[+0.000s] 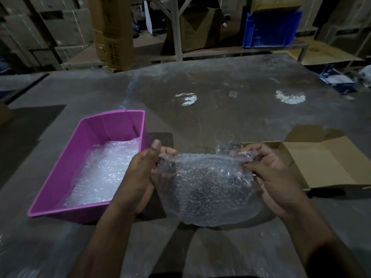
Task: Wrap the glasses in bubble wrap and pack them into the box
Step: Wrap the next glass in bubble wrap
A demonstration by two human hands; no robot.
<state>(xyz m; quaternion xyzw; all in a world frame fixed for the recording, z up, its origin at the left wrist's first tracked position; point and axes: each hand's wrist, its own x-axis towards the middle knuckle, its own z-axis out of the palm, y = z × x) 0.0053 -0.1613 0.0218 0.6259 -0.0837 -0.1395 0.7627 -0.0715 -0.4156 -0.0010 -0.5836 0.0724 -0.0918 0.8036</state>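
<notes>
left hand (143, 175) and right hand (276, 177) raised over the table (200, 77), palms facing inward, fingers curled and gripping opposite edges of a bubble wrap sheet (208, 189). clear glass (223, 142) upright just behind the sheet, between pink bin (60, 177) holding bubble wrap and open cardboard box (325, 163).

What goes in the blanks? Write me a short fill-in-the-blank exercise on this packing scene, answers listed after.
1. Both hands, the left hand and the right hand, grip one sheet of ____ wrap.
2. The plastic bin to the left, with bubble wrap in it, is coloured ____.
3. The open cardboard box lies on the person's ____ side.
4. Beyond the held sheet stands a clear ____ on the table.

Answers: bubble; pink; right; glass
</notes>
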